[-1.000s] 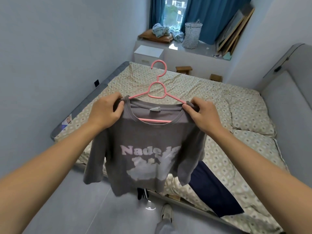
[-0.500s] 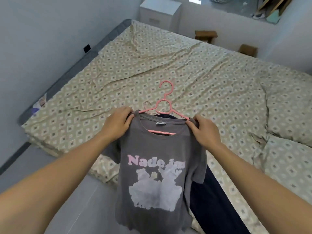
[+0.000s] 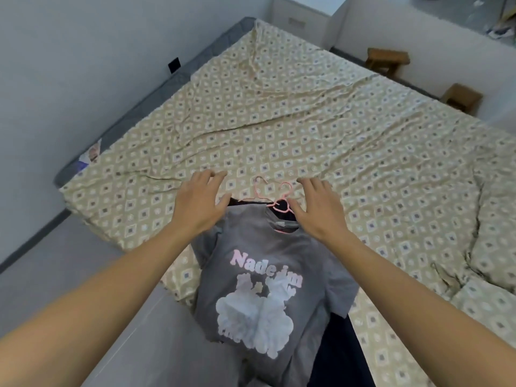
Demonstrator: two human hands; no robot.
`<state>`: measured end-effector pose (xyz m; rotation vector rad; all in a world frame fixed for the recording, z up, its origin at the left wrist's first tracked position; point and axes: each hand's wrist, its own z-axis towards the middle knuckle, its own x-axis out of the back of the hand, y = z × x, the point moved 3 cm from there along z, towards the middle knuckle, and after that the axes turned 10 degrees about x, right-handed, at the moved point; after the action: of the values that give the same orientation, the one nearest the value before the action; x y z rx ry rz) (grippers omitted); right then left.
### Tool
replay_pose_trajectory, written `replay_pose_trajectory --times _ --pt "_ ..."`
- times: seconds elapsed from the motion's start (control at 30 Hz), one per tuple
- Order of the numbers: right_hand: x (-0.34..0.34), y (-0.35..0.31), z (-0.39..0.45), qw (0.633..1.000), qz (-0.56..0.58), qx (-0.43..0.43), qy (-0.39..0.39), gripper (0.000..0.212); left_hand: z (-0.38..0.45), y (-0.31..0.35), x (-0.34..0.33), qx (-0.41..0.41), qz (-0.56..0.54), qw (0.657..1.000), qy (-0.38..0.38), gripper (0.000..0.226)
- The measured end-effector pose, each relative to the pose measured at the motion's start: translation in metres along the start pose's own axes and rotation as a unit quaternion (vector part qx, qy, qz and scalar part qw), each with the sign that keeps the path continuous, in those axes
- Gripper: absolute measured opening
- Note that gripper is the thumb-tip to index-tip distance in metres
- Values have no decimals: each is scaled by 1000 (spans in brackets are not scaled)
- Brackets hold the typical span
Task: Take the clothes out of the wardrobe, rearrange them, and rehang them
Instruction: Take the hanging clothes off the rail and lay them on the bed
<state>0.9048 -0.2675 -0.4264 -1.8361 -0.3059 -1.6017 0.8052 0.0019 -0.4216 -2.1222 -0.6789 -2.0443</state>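
A grey T-shirt (image 3: 268, 286) with pale pink lettering and a white print lies flat on the near edge of the bed, on a pink hanger (image 3: 280, 203) whose hook points away from me. It rests on top of a dark navy garment (image 3: 339, 356), which has its own pale hanger hook (image 3: 259, 181). My left hand (image 3: 199, 203) hovers over the shirt's left shoulder, fingers spread, holding nothing. My right hand (image 3: 318, 209) hovers over the right shoulder, also spread and empty.
The bed (image 3: 307, 121) has a beige patterned sheet and fills most of the view. A grey wall runs along its left side. Two small wooden stools (image 3: 386, 60) stand beyond the far edge. Grey floor (image 3: 83, 275) lies at lower left.
Both hands were gripping the shirt's shoulders and holding it up; it has come down onto the bed over the navy garment, and both hands have let go and opened.
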Motion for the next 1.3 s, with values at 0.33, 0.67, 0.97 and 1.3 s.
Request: replay_pose_trajectory --times 0.33,0.67,0.97,1.3 --pt "79 -217 -16 977 8 212 22 68 -148 -100 161 92 22 990 101 64" --pt "94 -453 -96 905 66 419 23 67 -375 -212 277 264 44 940 212 64" --pt "92 -589 -206 774 124 620 -28 67 -580 -204 294 469 79 837 269 64" --pt "78 -685 -378 598 153 779 -116 64 -796 -142 285 661 117 679 297 62"
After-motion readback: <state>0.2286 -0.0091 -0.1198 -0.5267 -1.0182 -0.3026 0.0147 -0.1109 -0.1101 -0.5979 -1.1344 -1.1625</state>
